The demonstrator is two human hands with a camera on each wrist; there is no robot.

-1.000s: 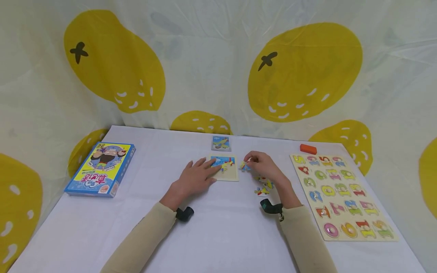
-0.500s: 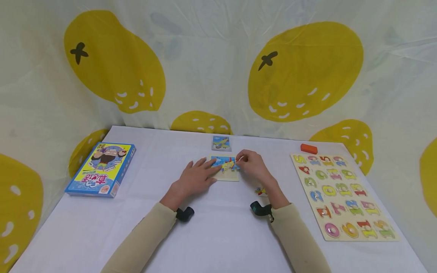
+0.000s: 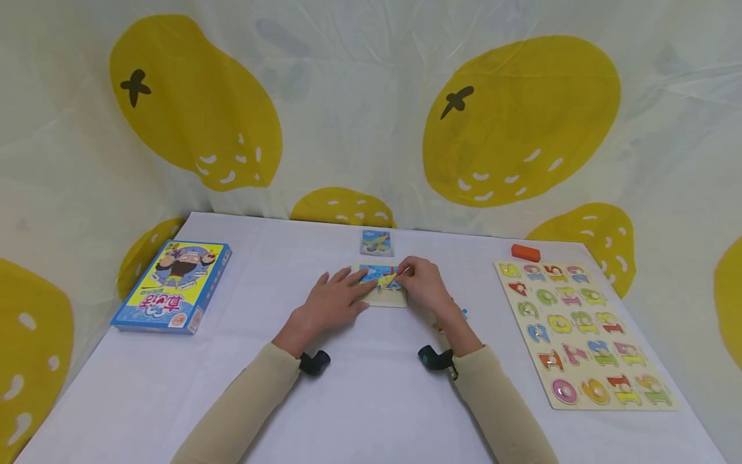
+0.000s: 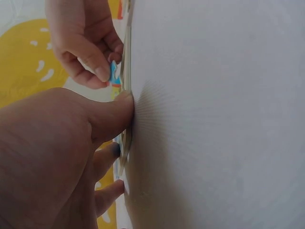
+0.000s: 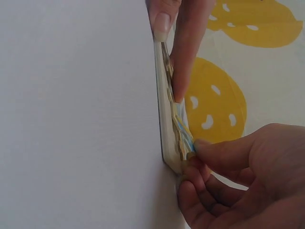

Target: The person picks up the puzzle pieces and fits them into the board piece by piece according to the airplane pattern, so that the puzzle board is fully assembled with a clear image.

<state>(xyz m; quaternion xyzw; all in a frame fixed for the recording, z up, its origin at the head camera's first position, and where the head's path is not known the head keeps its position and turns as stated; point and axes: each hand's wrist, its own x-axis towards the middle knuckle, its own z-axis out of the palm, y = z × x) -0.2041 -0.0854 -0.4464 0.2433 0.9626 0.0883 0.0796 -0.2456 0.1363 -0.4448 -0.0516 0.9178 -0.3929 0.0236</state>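
Observation:
A small wooden jigsaw puzzle board (image 3: 390, 299) lies flat on the table, partly filled with blue, yellow and red pieces. My left hand (image 3: 333, 303) rests across its left side, fingers spread over the pieces, the thumb at the near edge. With thumb and fingertips, my right hand (image 3: 426, 287) pinches a jigsaw piece (image 5: 188, 140) with blue on it. That piece is tilted, its lower edge right at the board's pieces on the right side. A loose jigsaw piece (image 3: 438, 327) shows beside my right wrist, largely hidden by the forearm.
Behind the board lies a small picture card (image 3: 377, 243) with a yellow airplane. A blue and yellow box (image 3: 171, 287) stands at left. On the right are a number puzzle board (image 3: 580, 335) and an orange block (image 3: 525, 252). A patterned curtain hangs behind the table.
My right hand has carried the jigsaw piece leftward from beside the board to over its right side, where the piece now tilts. The left hand has stayed in place.

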